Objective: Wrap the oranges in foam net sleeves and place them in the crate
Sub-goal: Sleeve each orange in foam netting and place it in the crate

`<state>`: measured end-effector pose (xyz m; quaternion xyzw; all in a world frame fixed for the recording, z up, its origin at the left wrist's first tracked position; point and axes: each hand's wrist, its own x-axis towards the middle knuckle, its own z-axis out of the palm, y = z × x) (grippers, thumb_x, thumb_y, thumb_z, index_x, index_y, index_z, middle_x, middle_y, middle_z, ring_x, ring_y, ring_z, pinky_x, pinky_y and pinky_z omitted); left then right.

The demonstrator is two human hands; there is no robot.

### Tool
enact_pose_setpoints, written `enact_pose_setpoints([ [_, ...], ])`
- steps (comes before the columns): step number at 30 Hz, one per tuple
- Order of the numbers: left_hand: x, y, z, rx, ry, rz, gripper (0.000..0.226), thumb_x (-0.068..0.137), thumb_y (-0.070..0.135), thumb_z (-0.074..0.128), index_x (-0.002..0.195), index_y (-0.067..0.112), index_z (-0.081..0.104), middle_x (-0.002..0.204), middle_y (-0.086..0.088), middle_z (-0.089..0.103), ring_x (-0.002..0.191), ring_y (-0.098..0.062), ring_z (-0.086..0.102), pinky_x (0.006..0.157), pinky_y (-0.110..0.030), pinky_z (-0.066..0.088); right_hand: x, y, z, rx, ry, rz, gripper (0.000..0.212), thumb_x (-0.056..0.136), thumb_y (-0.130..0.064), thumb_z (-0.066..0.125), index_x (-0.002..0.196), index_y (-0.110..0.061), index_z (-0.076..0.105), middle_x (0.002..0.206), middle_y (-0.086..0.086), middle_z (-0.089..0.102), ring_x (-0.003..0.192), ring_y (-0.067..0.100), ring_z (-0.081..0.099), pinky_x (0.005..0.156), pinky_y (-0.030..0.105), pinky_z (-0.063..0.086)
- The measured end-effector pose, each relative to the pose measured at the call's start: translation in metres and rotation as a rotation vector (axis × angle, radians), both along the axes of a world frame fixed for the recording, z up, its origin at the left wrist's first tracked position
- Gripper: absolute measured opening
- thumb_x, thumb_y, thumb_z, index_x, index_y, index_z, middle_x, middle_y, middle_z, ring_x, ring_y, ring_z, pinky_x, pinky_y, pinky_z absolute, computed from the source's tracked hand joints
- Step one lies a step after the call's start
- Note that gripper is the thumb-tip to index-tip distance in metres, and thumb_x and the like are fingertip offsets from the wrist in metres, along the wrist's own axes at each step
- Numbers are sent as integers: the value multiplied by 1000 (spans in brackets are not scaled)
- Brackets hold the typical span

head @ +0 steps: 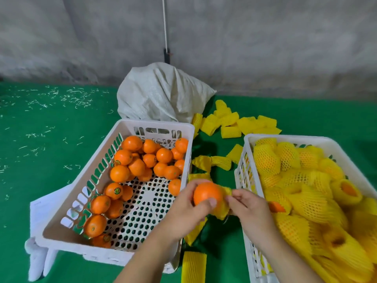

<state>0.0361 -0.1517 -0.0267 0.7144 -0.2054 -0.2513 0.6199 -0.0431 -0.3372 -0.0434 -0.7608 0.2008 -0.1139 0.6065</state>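
- sleeving is the step in hand: you hold one orange point(207, 194) at lower centre of the frame, between the two crates, with a yellow foam net sleeve point(223, 207) part way over its right side.
- your left hand point(189, 203) grips the orange, thumb curled across its front and fingers curled round the back; most of the fruit is bare on the left.
- your right hand point(247, 203) pinches the sleeve's edge, fingertips pressed together on the foam; the exact hold is blurred.
- next move, as a judgement: stretch the net mouth wider and draw it leftward over the fruit until the skin is covered, then carry it right.
- the right crate point(250, 139) at right of the frame is heaped with wrapped oranges point(285, 160), so you need a gap to set it in.
- the left crate point(122, 124) at centre left holds the unwrapped oranges point(142, 160).
- spare sleeves point(230, 119) lie on the green mat point(51, 123) between and above the crates, beside a white sack point(161, 94).
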Motion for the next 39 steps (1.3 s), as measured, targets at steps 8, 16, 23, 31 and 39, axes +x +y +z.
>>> enact_pose_setpoints([
  [8, -24, 12, -3, 34, 150, -307, 54, 86, 35, 82, 131, 41, 53, 138, -7, 53, 82, -25, 72, 72, -32, 57, -16, 10, -5, 167, 14, -63, 10, 95, -24, 72, 87, -30, 74, 90, -2, 76, 85, 17, 74, 74, 38, 63],
  [16, -24, -2, -1, 48, 120, -177, 49, 83, 36, 80, 127, 37, 58, 110, -16, 70, 75, -24, 74, 73, -38, 63, -15, 11, -10, 103, 31, -73, 14, 95, -8, 68, 95, -21, 72, 92, -5, 76, 89, 17, 73, 83, 42, 63],
  [23, -23, -8, -17, 85, -158, -52, 84, 76, 58, 87, 141, 59, 34, 138, 20, 41, 113, -2, 63, 89, -23, 58, -11, 6, -17, 257, 2, -87, 19, 98, -9, 64, 108, -23, 70, 101, -6, 76, 98, 21, 73, 86, 45, 62],
  [31, -17, -3, -17, 135, -174, -180, 71, 82, 43, 73, 138, 57, 30, 137, 21, 37, 118, 6, 52, 90, -10, 48, -14, 11, -14, 163, -39, -35, 16, 100, -20, 65, 105, -32, 75, 102, -12, 76, 99, 12, 73, 89, 41, 62],
  [39, -21, -14, -21, 97, -227, 3, 68, 73, 56, 89, 127, 56, 48, 114, 30, 65, 100, 0, 70, 80, -15, 55, -30, 12, -14, -208, -299, -155, 15, 87, -41, 57, 100, -37, 64, 88, -12, 67, 84, 13, 66, 72, 37, 57],
])
